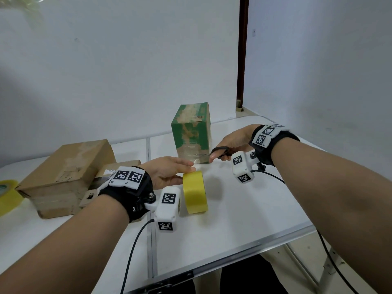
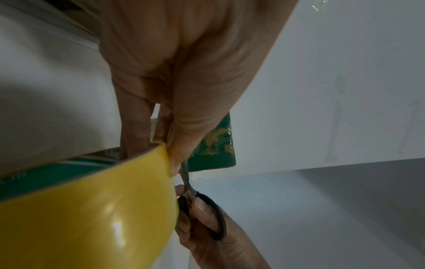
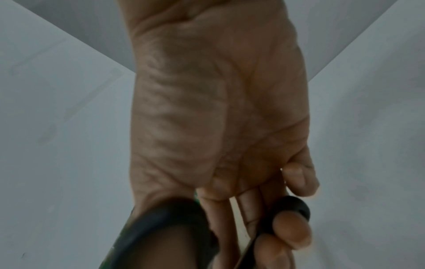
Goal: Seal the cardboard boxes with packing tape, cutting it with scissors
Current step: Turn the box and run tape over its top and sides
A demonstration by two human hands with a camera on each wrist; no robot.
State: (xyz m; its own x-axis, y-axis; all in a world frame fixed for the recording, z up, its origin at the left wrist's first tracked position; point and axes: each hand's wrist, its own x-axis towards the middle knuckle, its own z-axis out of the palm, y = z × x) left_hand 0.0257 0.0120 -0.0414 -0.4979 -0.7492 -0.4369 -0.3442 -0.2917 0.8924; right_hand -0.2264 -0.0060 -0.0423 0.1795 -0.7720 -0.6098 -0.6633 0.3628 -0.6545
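A green cardboard box (image 1: 191, 132) stands upright at mid-table, clear tape along its lower edge. My left hand (image 1: 169, 172) holds a yellow tape roll (image 1: 195, 192) on edge just in front of the box, thumb on the rim and fingers inside the core (image 2: 135, 131). My right hand (image 1: 229, 145) grips black-handled scissors (image 1: 220, 150) to the right of the box. In the left wrist view the scissors' blades (image 2: 186, 178) point toward the tape roll (image 2: 92, 209) beside my thumb. The handle loops (image 3: 161, 227) sit around my right thumb and fingers.
A large brown cardboard box (image 1: 67, 177) lies at the left of the white table (image 1: 244, 219), a smaller box (image 1: 118, 166) behind my left wrist. A second yellow tape roll (image 1: 7, 196) sits at the far left edge. Walls stand close behind.
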